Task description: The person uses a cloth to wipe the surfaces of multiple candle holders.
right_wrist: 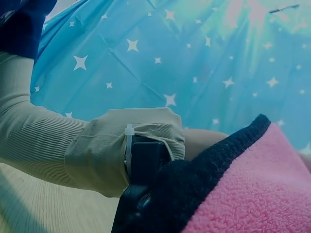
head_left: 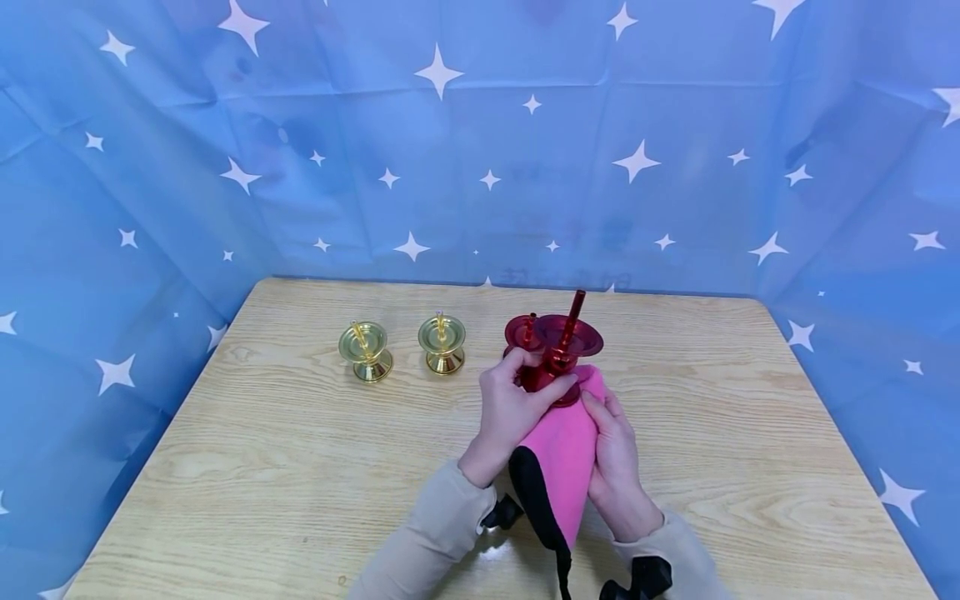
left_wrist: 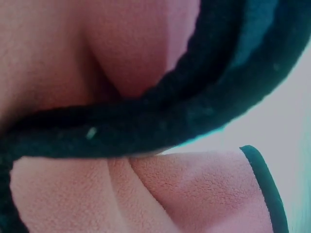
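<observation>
My left hand (head_left: 506, 408) grips the lower body of a shiny red candle holder (head_left: 579, 337) with a wide dish and a tall upright stem; the holder leans slightly. Bunched in my right hand (head_left: 617, 454) is a pink fleece cloth (head_left: 566, 458) with black edging, its upper end up against the holder's base. The cloth hangs between both forearms toward the front. Folds of the same cloth (left_wrist: 209, 194) fill the left wrist view and hide the left hand there. In the right wrist view the cloth (right_wrist: 272, 184) covers the lower right corner.
Just behind the left fingers stands a smaller red candle holder (head_left: 519, 332), partly hidden. Two gold candle holders (head_left: 371, 367) stand further left on the wooden table (head_left: 247, 467). A blue curtain (head_left: 360, 208) with white stars hangs behind the table's far edge.
</observation>
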`<state>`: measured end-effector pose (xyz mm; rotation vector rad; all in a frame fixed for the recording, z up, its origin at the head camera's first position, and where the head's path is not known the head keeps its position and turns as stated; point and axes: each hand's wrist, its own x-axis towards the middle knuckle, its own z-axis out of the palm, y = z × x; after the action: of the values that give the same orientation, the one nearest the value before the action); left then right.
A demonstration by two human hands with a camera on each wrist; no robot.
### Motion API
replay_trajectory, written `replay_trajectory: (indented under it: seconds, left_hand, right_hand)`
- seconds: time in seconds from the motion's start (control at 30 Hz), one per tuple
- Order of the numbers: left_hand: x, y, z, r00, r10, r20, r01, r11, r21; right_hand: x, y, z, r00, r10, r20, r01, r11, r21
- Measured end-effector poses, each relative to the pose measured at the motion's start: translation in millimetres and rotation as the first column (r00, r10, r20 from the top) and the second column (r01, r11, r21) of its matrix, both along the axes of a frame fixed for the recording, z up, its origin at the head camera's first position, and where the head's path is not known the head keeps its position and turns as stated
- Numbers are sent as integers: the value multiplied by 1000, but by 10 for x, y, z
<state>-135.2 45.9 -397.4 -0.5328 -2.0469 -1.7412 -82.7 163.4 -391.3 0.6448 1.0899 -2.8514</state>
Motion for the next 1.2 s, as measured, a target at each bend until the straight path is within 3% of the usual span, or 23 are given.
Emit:
replay_trajectory:
  seconds: [0.27, 0.43, 0.73, 1.2]
  left_hand:
    - [-19, -2, -26, 997, -46, -68, 42, 997, -67]
    - [-35, -46, -37, 988, -146, -51, 140, 984, -110]
    - [-77, -154, -26, 954, -298, -39, 285, 938, -195]
    - [-80, -175, -22, 943, -329, 46, 331, 942, -62]
  right_hand:
    - [-13, 25, -16, 1000, -21, -5, 21, 999, -49]
    - [-20, 46, 0, 1000, -10, 7, 10, 998, -69]
    - [0, 82, -10, 999, 41, -25, -43, 993, -107]
    - [-3, 76, 8, 996, 63, -56, -69, 990, -119]
